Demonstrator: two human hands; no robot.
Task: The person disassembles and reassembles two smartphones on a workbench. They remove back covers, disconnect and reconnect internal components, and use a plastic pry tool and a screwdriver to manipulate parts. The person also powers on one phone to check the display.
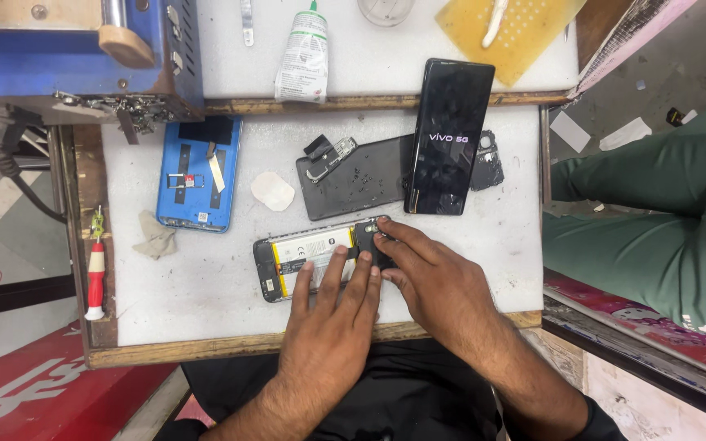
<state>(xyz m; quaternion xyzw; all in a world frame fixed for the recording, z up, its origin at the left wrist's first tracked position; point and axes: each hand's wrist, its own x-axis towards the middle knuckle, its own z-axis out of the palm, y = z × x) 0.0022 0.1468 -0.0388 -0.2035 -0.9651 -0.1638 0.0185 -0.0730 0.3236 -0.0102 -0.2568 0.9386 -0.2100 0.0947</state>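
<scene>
Yellow-labelled battery (308, 255) in opened phone (320, 257) pinned flat by left hand (332, 318); right hand (431, 282) pinching camera-end cover (367, 237), steady lift likely next.

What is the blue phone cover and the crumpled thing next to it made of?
The blue phone cover looks like smooth, slightly shiny plastic, probably, since it keeps a stiff moulded shape. The crumpled thing looks like soft greyish cloth or tissue; its limp folds suggest that.

My white bench (206, 294), wood-edged. On it: opened phone (304, 257) under my hands, blue back cover (198, 173), black back cover (357, 175), black phone (447, 139), red screwdriver (95, 278), rag (155, 237).
</scene>
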